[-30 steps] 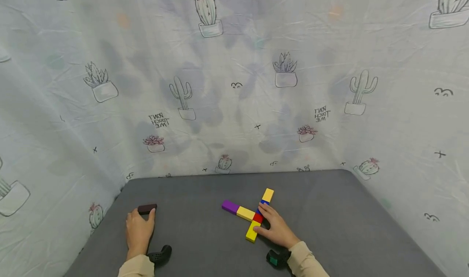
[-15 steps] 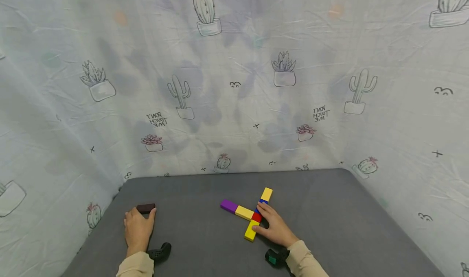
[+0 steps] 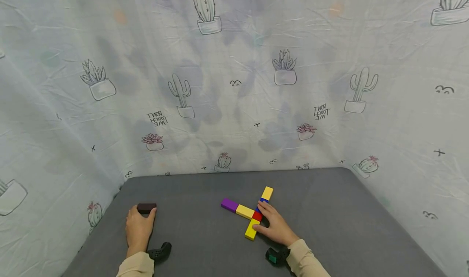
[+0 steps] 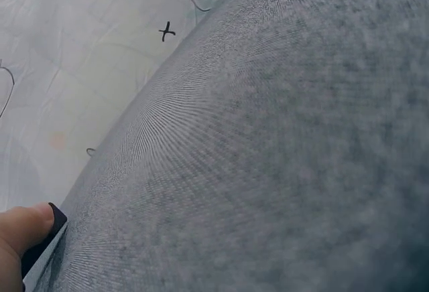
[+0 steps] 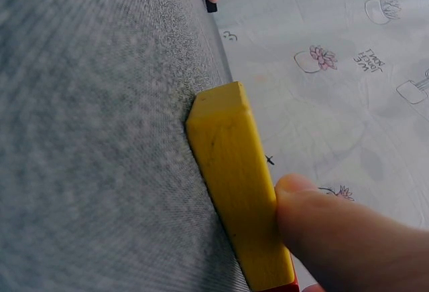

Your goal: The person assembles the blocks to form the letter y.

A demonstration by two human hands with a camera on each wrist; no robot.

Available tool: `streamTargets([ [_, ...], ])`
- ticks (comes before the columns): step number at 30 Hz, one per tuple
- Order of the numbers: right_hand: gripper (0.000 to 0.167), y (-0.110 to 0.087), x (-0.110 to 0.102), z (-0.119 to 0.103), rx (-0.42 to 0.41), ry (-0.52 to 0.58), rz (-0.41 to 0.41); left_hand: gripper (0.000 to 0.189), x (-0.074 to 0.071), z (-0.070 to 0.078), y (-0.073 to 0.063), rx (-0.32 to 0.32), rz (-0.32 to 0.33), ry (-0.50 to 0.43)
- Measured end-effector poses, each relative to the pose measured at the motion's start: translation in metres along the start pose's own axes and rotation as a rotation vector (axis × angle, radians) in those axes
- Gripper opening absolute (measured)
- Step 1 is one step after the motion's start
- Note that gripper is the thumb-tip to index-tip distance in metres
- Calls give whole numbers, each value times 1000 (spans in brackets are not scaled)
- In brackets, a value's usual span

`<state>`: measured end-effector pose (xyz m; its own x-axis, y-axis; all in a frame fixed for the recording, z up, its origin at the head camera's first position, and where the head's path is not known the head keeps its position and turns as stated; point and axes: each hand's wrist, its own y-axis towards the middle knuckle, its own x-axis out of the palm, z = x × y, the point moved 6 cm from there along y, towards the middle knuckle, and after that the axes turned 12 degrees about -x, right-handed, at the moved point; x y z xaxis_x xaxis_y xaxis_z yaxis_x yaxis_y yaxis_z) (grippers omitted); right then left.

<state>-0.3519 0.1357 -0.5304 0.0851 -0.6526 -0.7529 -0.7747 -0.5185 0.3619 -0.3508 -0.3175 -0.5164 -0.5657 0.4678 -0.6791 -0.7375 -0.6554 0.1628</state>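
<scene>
A dark brown block [image 3: 147,208] lies on the grey table at the left. My left hand [image 3: 139,228] holds it, thumb at its right end and fingers at its left side. In the left wrist view the thumb [image 4: 27,227] presses on the dark block [image 4: 57,222]. At right, my right hand [image 3: 275,226] rests over a branching row of blocks, its fingertips on the blue block [image 3: 264,200]. Its thumb touches the near yellow block [image 3: 251,231], and a red block [image 3: 257,215] shows between. A pale yellow block [image 3: 244,211] and a purple block [image 3: 229,205] form the left branch.
Another pale yellow block [image 3: 267,193] tops the row at the far end. The grey table [image 3: 198,244] ends at a white curtain [image 3: 227,118] printed with cacti. Black wrist devices, one on the left [image 3: 160,251] and one on the right [image 3: 277,256], sit beside the wrists.
The head view shifts slightly. Both hands and all the blocks keep their places.
</scene>
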Motion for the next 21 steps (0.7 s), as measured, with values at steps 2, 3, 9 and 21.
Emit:
streamTargets([
  [2, 78, 0, 0, -1, -1, 2, 2, 69, -1, -1, -1, -16, 4, -20],
  [3, 78, 0, 0, -1, -2, 2, 2, 69, -1, -1, -1, -21, 6, -32],
  [9, 77, 0, 0, -1, 2, -2, 1, 70, -4, -4, -4, -39, 21, -120],
  [21, 77, 0, -2, -2, 9, 1, -9, 68, -9, -9, -5, -6, 16, -191],
])
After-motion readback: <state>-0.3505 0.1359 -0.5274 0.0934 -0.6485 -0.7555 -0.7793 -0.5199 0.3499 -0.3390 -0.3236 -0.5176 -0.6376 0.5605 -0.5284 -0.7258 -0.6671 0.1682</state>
